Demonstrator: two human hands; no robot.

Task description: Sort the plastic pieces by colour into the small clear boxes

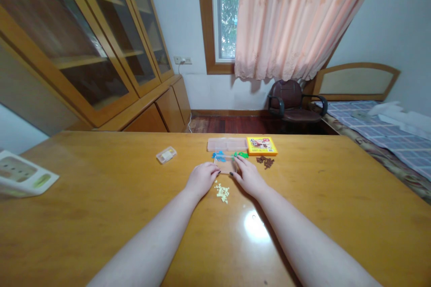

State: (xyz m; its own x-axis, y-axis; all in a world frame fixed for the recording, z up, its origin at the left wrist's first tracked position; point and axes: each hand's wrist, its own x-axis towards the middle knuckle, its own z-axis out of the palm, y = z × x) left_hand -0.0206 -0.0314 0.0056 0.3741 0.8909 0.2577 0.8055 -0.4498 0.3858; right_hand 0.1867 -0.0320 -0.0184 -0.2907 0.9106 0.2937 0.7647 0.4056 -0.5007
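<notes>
My left hand point(202, 178) and my right hand point(248, 175) both rest on the wooden table point(101, 215), fingers curled round a small clear plastic box point(225, 164) held between them. Just behind the box lie blue pieces point(218, 156) and green pieces point(242, 154). A small pile of pale yellow pieces point(222, 192) sits on the table between my wrists. Brown pieces point(266, 161) lie to the right of my right hand.
A clear flat tray point(227, 144) and a yellow booklet point(261, 145) lie further back. A small clear case point(166, 154) sits to the left, a white and green object point(23, 178) at the left edge. Beyond are a cabinet, an office chair point(292, 101) and a bed.
</notes>
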